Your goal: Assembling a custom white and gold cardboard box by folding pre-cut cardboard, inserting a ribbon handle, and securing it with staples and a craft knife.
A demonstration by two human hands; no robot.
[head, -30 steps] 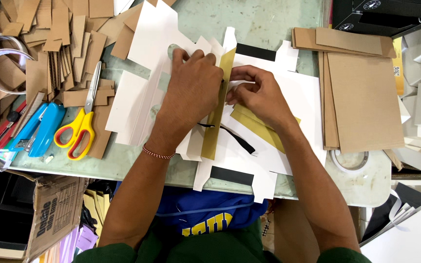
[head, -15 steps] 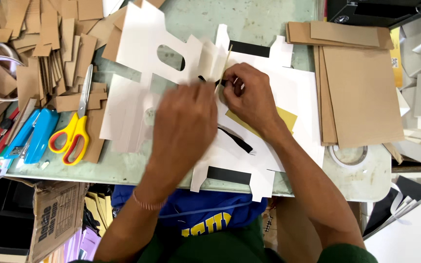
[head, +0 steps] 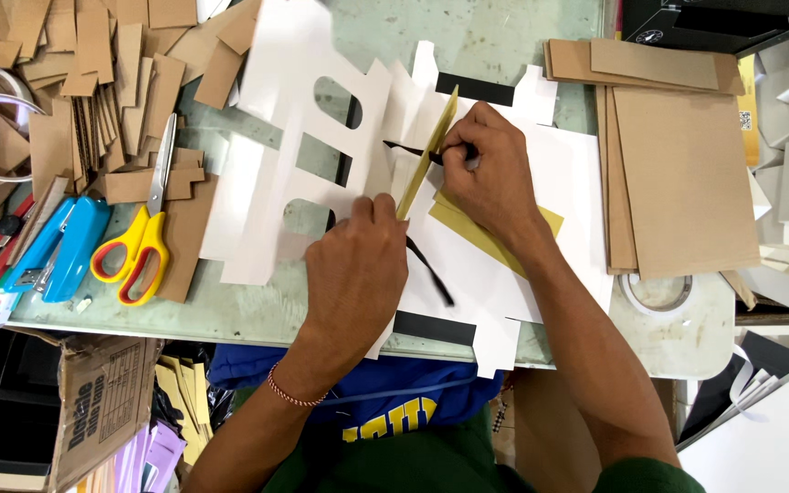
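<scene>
— Fingers [head: 454,155] of right hand [head: 495,178]: pressed together, pinching upper part of thin yellow-green strip [head: 426,155]. Fingers of left hand [head: 358,274]?

— Curled and close together, gripping lower end of same strip near thumb [head: 385,208]. Cannot tell exactly how tight.

— Position of strip?

— Standing on edge, tilted, above white die-cut card [head: 294,155], near middle of green table [head: 230,310]. Black line [head: 431,274] visible on white sheet just below left hand.

— Around left side?

— Yellow-handled scissors [head: 143,228] lying flat, just beside blue stapler [head: 61,246]. Many brown cardboard pieces [head: 93,82] spread behind them.

— Right side?

— Stack of brown boards [head: 687,183], well apart from both hands. Roll of clear tape [head: 657,294] near table corner.
</scene>
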